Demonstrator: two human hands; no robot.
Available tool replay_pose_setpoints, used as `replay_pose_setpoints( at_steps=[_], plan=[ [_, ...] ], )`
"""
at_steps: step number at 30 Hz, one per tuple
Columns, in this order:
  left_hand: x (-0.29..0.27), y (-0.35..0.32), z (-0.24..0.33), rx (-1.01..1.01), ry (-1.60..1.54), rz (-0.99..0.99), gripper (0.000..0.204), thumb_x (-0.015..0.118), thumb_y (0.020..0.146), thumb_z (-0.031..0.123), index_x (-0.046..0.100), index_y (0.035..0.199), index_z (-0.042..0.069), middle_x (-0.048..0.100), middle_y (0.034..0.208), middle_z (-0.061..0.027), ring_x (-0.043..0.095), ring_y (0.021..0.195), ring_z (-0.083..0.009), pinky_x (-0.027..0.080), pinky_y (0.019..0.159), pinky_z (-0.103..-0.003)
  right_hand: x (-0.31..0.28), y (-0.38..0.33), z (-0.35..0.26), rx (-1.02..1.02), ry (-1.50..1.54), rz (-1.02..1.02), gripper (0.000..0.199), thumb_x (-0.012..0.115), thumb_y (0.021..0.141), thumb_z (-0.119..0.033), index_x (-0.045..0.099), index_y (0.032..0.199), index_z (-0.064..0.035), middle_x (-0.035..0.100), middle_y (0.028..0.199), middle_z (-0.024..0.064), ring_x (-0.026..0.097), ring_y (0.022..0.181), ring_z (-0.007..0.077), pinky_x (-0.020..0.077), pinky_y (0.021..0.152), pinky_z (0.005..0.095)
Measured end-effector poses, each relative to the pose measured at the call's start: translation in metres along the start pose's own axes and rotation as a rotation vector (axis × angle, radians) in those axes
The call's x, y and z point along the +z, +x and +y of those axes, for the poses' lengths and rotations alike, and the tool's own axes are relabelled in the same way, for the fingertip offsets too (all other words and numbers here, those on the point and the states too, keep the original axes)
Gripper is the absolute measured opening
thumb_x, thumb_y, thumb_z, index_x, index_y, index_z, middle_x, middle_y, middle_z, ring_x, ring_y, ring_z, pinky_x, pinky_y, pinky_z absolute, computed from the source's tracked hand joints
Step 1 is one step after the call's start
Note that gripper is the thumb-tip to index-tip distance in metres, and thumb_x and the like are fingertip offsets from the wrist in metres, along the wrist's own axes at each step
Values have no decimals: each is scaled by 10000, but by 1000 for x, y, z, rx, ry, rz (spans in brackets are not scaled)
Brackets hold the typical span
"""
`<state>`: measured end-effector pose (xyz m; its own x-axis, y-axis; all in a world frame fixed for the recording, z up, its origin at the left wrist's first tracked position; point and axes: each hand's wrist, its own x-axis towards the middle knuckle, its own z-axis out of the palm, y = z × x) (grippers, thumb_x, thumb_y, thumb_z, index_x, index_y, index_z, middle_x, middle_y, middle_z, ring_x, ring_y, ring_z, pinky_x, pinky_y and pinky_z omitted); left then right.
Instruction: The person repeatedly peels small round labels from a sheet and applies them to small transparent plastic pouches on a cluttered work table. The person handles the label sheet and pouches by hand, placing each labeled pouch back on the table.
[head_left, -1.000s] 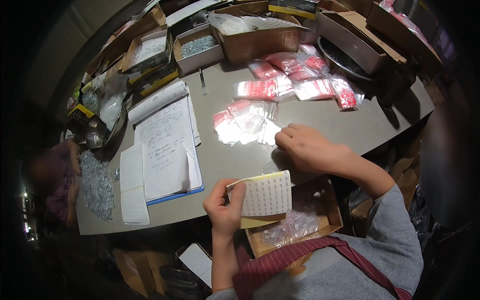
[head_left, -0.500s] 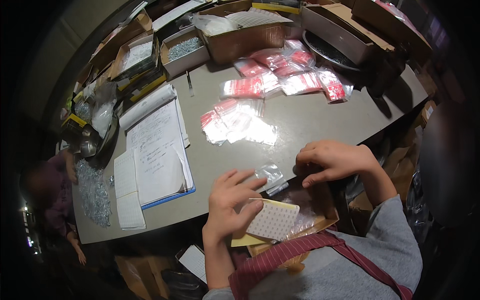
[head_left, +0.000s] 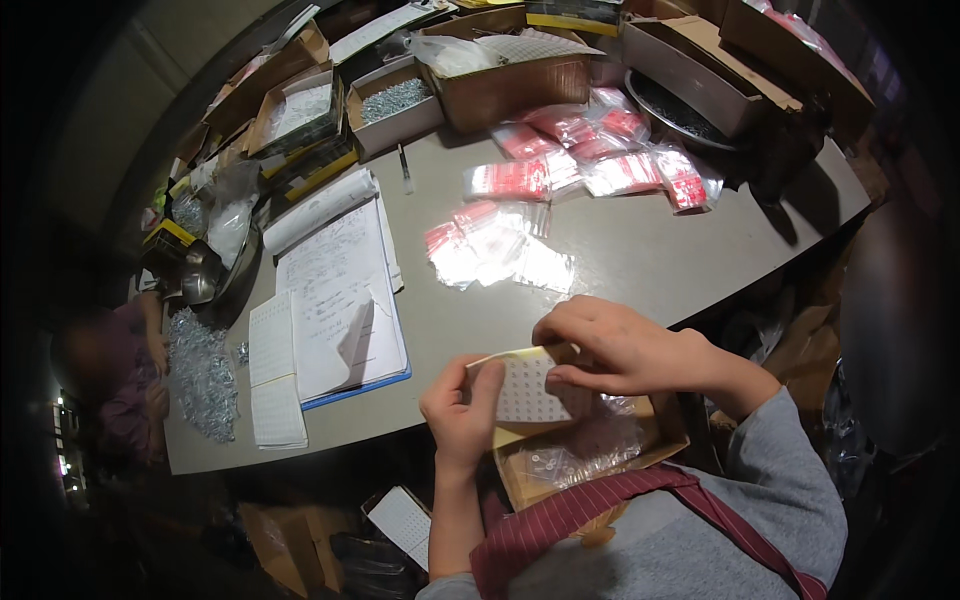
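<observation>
My left hand (head_left: 462,412) grips a sheet of small white stickers (head_left: 522,392) by its left edge, thumb on the printed face. My right hand (head_left: 625,348) pinches at the right part of the same sheet, its fingertips bent against it; whether a single sticker is between them I cannot tell. Below the sheet, an open cardboard box (head_left: 668,428) sits at the table edge against my apron. Small clear plastic bags (head_left: 585,458) lie inside it.
Red-and-clear bags (head_left: 510,180) are spread across the table (head_left: 425,215). At left lie a clipboard with papers (head_left: 335,300), another sticker sheet (head_left: 275,370) and a heap of small packed bags (head_left: 200,375). Boxes of screws (head_left: 395,100) line the back. Another person (head_left: 110,370) sits far left.
My left hand has raised the sticker sheet and tilted it up. My right hand has moved left onto it. The small clear bag by the table edge is out of sight.
</observation>
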<state>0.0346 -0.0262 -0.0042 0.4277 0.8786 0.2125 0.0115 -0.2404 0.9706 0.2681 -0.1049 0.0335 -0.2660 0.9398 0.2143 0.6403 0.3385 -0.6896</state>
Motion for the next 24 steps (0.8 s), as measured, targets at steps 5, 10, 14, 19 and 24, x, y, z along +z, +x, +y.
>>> replay_pose_setpoints(
  at_steps=[5, 10, 14, 19, 24],
  plan=[
    [-1, -1, -10, 33, -58, 139, 111, 686, 959, 65, 685, 981, -43, 664, 765, -4, 559, 697, -40, 453, 638, -202, -12, -5, -1, 129, 155, 134, 288, 664, 887, -121, 593, 1144, -12, 641, 1024, 174, 655, 938, 318, 522, 829, 390],
    [-1, 1, -7, 21, -1, 98, 106, 689, 955, 61, 677, 965, -44, 655, 752, -3, 549, 685, -39, 446, 621, -202, -11, -6, 2, 57, 87, 231, 189, 702, 910, -88, 616, 1046, 9, 644, 952, 123, 656, 859, 221, 526, 773, 334],
    [-2, 1, -4, 15, 22, 78, 105, 692, 949, 58, 673, 958, -45, 674, 759, -19, 567, 690, -47, 461, 625, -212, -3, -5, 12, -22, 23, 268, 174, 705, 876, -49, 598, 1003, 2, 619, 921, 122, 630, 846, 269, 512, 764, 360],
    [0, 2, -8, 42, 38, 85, 137, 676, 985, 105, 664, 988, -31, 664, 790, 7, 545, 695, -33, 431, 634, -192, 0, -3, 13, -90, -112, 298, 207, 732, 847, -41, 586, 989, -7, 604, 968, 125, 602, 887, 307, 491, 779, 381],
    [2, 2, -4, 29, 85, 102, 145, 677, 985, 113, 662, 982, -32, 657, 780, 12, 537, 689, -28, 430, 628, -192, -5, -7, 19, -115, -132, 201, 333, 679, 767, -53, 581, 1083, -15, 581, 1103, 181, 549, 1069, 405, 468, 947, 473]
  ],
)
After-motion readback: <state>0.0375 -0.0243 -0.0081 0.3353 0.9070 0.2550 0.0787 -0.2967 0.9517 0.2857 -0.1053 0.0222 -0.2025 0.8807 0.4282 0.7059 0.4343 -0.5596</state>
